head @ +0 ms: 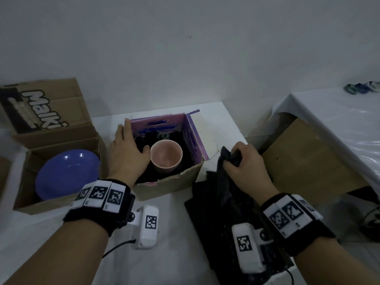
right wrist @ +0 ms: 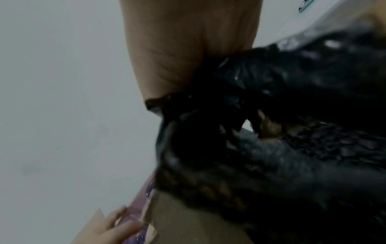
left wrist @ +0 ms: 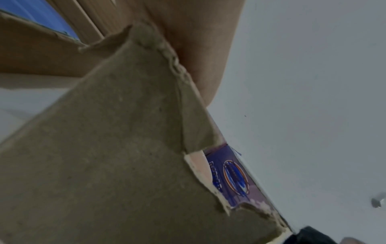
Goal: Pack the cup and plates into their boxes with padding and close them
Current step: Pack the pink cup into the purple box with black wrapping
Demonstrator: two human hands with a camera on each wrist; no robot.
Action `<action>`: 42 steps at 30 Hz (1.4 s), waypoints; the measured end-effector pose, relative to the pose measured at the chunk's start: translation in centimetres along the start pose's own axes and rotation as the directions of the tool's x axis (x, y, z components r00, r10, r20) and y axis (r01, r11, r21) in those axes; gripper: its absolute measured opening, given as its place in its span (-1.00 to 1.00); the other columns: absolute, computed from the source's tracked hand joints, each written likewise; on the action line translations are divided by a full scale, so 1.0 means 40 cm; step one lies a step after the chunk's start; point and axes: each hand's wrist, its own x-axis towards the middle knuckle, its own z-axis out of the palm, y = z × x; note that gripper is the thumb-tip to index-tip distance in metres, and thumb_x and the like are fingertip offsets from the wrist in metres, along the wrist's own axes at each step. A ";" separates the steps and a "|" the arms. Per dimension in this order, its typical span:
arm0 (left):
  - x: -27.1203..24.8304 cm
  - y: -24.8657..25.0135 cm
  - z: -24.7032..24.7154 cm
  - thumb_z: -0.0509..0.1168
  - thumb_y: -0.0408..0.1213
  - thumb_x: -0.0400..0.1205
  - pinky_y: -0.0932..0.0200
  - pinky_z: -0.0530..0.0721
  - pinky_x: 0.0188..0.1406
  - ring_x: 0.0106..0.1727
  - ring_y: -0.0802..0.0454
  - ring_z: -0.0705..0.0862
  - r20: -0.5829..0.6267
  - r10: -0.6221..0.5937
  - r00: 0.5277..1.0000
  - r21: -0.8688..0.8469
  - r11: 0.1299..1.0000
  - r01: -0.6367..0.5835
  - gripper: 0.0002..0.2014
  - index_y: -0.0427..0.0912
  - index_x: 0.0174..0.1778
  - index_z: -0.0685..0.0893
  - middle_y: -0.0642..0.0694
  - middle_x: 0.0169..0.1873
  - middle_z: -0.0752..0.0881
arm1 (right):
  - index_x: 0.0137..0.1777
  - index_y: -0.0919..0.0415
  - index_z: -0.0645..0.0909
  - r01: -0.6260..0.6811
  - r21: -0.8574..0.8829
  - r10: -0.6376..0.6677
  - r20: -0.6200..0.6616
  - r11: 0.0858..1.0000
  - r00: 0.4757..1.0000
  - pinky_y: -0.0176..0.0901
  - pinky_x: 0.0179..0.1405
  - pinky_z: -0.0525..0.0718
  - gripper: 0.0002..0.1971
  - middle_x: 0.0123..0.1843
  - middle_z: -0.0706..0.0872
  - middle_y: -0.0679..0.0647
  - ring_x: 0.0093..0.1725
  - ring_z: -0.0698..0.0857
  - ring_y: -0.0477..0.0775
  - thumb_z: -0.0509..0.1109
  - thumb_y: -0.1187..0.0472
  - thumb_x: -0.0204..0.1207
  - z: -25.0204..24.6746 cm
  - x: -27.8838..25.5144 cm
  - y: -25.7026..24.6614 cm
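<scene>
I'm resting my left hand (head: 127, 153) flat inside the small box (head: 168, 182) at frame center, beside the pink cup (head: 166, 156). My right hand (head: 245, 167) is clutching soft, light black padding (head: 222, 194), lower right. The cup's probably fragile, so I'm gripping it round the wall.

The right hand (right wrist: 183, 49) is seen from below, filling the upper middle of the right wrist view, its palm and wrist creases plain. A bunched length of black bubble wrap (right wrist: 282, 132) is clutched in its grip and spreads down and to the right, glossy bubbles catching light near the top right. Parts of the wrap are blurred. Below it, a brown cardboard box wall (right wrist: 188, 227) is seen, edged on its left by a purple printed inner face (right wrist: 144, 204). Fingertips of the left hand (right wrist: 117, 226) are laid against that purple edge at the bottom left. A pale grey wall (right wrist: 62, 99) fills the left side.
</scene>
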 end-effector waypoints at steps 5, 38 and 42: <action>0.003 -0.008 0.003 0.33 -0.19 0.58 -0.17 0.29 0.53 0.57 -0.30 0.24 -0.016 0.009 1.000 -0.062 0.998 -0.010 -0.17 -0.09 0.67 -0.04 -0.24 0.63 0.13 | -0.12 0.19 0.31 0.014 0.090 0.003 -0.186 0.996 0.983 -0.33 -0.57 0.32 -0.82 -0.46 0.36 -0.01 -0.50 0.35 -0.11 0.27 0.40 0.55 -0.048 0.054 -0.069; 0.021 -0.034 0.039 0.03 -0.30 0.73 0.22 0.24 0.44 0.51 -0.03 0.33 -0.133 0.003 0.991 -0.392 0.918 -0.055 -0.50 -0.04 0.63 0.20 -0.01 0.56 0.33 | 0.31 0.17 0.53 0.340 -0.380 -0.059 0.589 0.860 0.806 0.02 0.15 0.55 -0.44 0.24 0.67 0.24 0.21 0.63 0.26 -0.02 -0.25 0.64 0.281 0.278 -0.291; 0.019 -0.030 0.038 0.05 -0.34 0.72 0.24 0.24 0.41 0.50 -0.01 0.34 -0.136 0.004 0.991 -0.395 0.917 -0.058 -0.49 -0.05 0.62 0.20 -0.01 0.54 0.35 | 0.13 0.24 0.69 0.343 -0.335 -0.060 0.633 0.877 0.772 -0.05 0.10 0.50 -0.33 0.14 0.72 0.21 0.13 0.64 0.17 -0.07 -0.28 0.64 0.273 0.307 -0.305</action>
